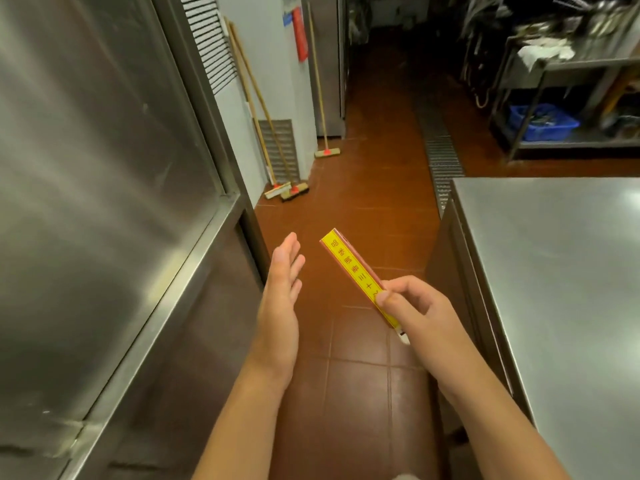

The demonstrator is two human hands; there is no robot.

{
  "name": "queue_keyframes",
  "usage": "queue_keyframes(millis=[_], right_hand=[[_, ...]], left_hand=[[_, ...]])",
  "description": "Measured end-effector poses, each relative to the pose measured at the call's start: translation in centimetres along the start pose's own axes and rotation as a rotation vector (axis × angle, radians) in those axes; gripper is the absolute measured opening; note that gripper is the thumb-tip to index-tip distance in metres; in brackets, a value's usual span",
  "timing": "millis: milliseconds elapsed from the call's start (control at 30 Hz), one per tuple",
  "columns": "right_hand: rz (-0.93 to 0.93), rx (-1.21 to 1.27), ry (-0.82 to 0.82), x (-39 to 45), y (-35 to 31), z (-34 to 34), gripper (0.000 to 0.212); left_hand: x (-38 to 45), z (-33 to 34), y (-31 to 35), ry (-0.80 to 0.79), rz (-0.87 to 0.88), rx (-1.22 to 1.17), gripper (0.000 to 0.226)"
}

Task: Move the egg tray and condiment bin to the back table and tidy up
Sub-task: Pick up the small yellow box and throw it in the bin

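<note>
Head view, right hand (412, 306) fingers pinching yellow box (356, 271), left hand (280, 299) fingers straight, empty

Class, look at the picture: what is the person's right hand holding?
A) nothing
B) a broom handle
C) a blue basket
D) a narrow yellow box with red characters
D: the right hand pinches one end of the narrow yellow box, while the left hand is open and holds nothing.
</note>
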State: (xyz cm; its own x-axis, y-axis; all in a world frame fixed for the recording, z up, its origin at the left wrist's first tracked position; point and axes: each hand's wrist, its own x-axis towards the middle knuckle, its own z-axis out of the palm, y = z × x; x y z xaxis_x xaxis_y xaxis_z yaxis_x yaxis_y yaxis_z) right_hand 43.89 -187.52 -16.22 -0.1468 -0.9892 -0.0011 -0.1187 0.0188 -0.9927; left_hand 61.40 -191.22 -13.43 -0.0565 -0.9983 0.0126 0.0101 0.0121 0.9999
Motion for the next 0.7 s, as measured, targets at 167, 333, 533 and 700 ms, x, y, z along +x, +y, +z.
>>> queue_keyframes(millis=[167, 333, 533, 700], right_hand=[[0.005, 0.005, 0.033, 8.6, 1.2, -1.3, 0.024], [0.013, 0.028, 0.038, 18.0, 0.9, -3.3, 0.017], [0.003, 0.055, 0.024, 28.2, 0.1, -3.9, 0.015], [0.026, 0.027, 0.013, 36.1, 1.4, -3.5, 0.012]], left_hand=[[8.9, 2.0, -1.4, -0.035, -0.032, 0.029, 0.072], [17.5, 4.1, -0.8, -0.022, -0.029, 0.073, 0.077], [27.0, 5.4, -0.3, 0.014, -0.017, 0.082, 0.077], [35.6, 6.1, -1.4, 0.019, -0.020, 0.066, 0.077]])
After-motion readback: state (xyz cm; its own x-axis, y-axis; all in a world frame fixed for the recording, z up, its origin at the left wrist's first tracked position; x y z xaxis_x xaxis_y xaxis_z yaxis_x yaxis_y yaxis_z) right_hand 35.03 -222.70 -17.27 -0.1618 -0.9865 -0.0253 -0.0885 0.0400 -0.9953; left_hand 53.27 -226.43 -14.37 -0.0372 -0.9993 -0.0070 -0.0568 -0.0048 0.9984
